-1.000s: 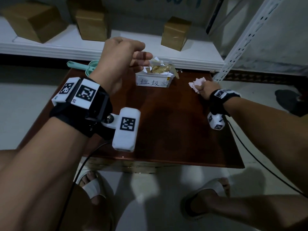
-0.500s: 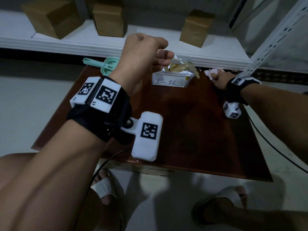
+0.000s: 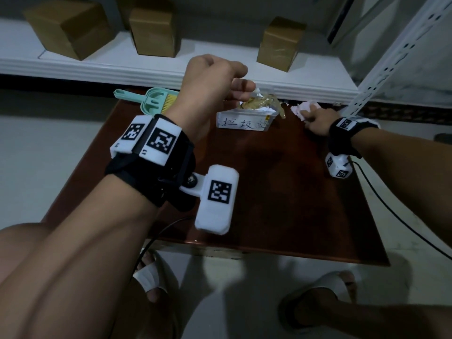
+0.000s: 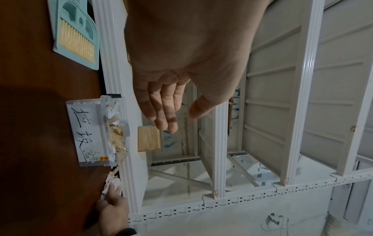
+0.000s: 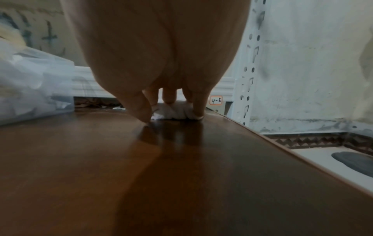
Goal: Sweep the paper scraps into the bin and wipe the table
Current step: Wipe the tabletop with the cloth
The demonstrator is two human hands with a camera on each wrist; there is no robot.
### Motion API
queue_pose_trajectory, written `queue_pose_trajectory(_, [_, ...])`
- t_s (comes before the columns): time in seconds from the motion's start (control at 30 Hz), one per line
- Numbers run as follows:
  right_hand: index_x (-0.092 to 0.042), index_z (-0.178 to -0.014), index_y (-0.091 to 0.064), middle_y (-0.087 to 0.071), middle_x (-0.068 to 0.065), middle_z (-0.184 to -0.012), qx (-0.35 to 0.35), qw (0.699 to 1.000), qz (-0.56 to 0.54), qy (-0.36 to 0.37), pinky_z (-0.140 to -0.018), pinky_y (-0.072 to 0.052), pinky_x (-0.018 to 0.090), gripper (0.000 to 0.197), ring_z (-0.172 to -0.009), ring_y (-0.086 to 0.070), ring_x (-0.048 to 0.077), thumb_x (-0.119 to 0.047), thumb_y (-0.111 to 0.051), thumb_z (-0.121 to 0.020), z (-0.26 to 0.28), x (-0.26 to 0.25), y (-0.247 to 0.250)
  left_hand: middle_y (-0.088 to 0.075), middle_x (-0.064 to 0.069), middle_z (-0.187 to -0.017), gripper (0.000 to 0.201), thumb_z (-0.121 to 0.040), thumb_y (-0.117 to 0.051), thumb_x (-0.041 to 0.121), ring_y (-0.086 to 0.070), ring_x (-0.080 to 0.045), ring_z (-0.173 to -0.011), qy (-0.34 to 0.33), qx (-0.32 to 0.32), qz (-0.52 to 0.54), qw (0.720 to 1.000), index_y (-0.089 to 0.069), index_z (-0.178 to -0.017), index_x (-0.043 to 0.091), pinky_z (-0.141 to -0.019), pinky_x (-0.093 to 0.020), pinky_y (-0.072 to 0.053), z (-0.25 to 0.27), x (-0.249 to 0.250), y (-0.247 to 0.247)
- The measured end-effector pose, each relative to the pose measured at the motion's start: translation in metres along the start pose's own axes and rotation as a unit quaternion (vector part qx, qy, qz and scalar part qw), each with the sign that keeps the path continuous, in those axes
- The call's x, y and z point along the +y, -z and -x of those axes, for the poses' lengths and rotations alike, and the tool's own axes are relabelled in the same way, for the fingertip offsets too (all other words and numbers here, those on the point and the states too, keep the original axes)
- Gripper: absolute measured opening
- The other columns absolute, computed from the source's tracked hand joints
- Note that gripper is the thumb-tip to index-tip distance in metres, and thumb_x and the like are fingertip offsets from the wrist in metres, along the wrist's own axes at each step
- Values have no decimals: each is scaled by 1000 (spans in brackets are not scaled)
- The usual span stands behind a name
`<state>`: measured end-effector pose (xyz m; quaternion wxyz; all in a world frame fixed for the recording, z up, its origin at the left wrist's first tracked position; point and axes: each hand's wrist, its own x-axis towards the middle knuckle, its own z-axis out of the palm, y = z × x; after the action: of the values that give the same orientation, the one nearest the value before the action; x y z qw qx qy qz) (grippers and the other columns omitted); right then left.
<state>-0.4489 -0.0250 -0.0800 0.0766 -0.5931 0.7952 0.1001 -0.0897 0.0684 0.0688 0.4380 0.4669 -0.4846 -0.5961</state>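
I am looking down over my two forearms at a dark red-brown wooden counter [image 3: 281,192], and I place everything against the clear plastic bin [image 3: 244,122], which stands at the far edge of the counter with black handwritten characters on its front wall. The bin already holds white paper scraps [image 4: 113,115] and a crumpled yellowish wrapper [image 3: 261,102] that rises above its rim. My left hand [image 3: 212,79] hangs in the air just above and left of the bin, touching nothing; in the left wrist view its fingers [image 4: 161,108] are loosely bent with the thumb apart from them, and the palm is empty. My right hand [image 3: 318,121] is down on the counter just right of the bin, near the far right corner, its fingers [image 5: 198,103] curled round a crumpled white wad of tissue [image 3: 304,108] and pressing it onto the wood; in the right wrist view the thumb tip and little finger meet the surface on either side of the wad. Left of the bin, at the same far edge, lies a mint green dustpan [image 3: 152,104] with a small yellow-bristled brush [image 3: 170,102] resting in it, its handle pointing away from the bin. Beyond the bin runs a white shelf [image 3: 220,57] carrying three brown cardboard boxes [image 3: 154,28].
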Motion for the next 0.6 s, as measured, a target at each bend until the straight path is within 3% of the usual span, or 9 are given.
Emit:
queue_pose_trajectory(0.33, [-25, -165, -23, -19, 8, -172, 22, 996, 48, 70, -112, -43, 44, 69, -146, -40, 41, -36, -53, -103, 29, -21, -4, -79, -17, -92, 32, -96, -60, 10, -71, -22, -72, -8, -1, -5, 1000, -57, -125, -3, -70, -33, -55, 6, 1, 1])
queue_pose_trajectory(0.43, [-23, -164, -25, -30, 11, -169, 30, 996, 42, 76, -106, -48, 44, 70, -140, -46, 42, -37, -55, -102, 47, -24, -8, -79, -16, -91, 32, -96, -60, 10, -71, -21, -71, -6, 1, -6, 1000, -57, -125, -3, -71, -33, -56, 6, 2, 2])
queue_pose_trajectory(0.6, [-24, -159, -38, -46, 18, -157, 49, 993, 65, 82, -101, -47, 41, 56, -133, -52, 43, -37, -50, -106, 80, -31, -11, -78, -18, -93, 34, -95, -61, 10, -70, -20, -68, -12, 1, -7, 1000, -55, -126, -3, -72, -34, -54, 12, 5, 4])
